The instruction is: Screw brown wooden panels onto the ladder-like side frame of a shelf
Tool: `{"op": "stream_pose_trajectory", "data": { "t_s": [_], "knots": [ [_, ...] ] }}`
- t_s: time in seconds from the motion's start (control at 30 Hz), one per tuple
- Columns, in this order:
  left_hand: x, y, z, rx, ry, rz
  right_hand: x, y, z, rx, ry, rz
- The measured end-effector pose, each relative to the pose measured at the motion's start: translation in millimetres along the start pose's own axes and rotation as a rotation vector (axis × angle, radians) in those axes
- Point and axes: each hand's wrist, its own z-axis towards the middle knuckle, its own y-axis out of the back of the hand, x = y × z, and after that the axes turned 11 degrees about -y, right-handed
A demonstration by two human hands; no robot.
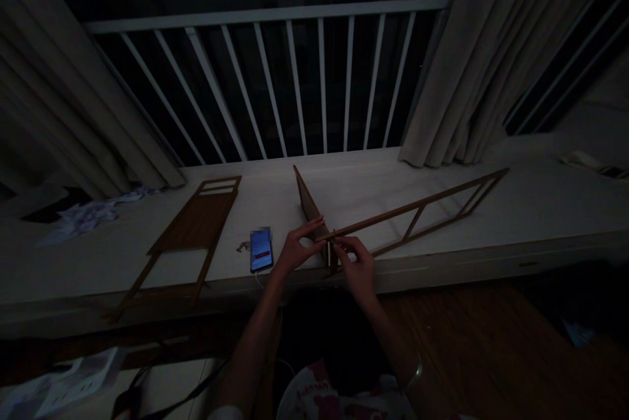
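- long, pale, flat-topped surface point(272, 194) below a window; carries the items listed here.
- white railing of upright bars point(275, 14); stands behind the surface, darkness beyond.
- beige fabric curtains, one at left point(98, 99), one at right point(452, 66); hanging in folds, either side of the railing.
- brown wooden ladder-like frame point(393, 213), two long rails with crossbars; on the surface, reaching from the hands out to the right.
- flat brown wooden stand point(196, 220), solid panel with legs and end bars; lies at left, near legs past the front edge.
- narrow brown wooden panel point(308, 202); tilted on edge, its near end by the near end of the frame, between the hands.
- left hand point(295, 249): grip clamped on the near end of the frame, fingers along the panel, thumb below.
- right hand point(358, 266): fingertips drawn in at the same end; cannot tell whether the grip is clamped on anything.
- black smartphone with lit blue screen point(261, 256); lies between stand and left hand.
- thin white cable point(258, 280); at the phone's near end.
- small brownish pieces point(242, 247); just left of the phone, too dark to identify.
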Motion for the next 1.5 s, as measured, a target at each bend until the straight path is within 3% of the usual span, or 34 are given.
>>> {"op": "stream_pose_trajectory", "data": {
  "t_s": [0.17, 0.43, 0.8, 1.23, 1.5],
  "knots": [
    [2, -1, 0, -0.012, 0.001, -0.001, 3, 2, -2, 0.018, 0.08, -0.06],
    [3, -1, 0, -0.011, 0.011, -0.001, 3, -6, -9, 0.062, -0.058, -0.034],
    [4, 0, 1, -0.011, 0.035, -0.056, 9, -8, -11, 0.079, -0.027, -0.113],
    [5, 0, 2, -0.015, 0.048, -0.028, 3, -16, -9, 0.055, -0.142, -0.021],
    [6, 2, 2, 0.017, 0.043, -0.023, -1, -12, -12, 0.082, -0.08, -0.082]
  ]
}}
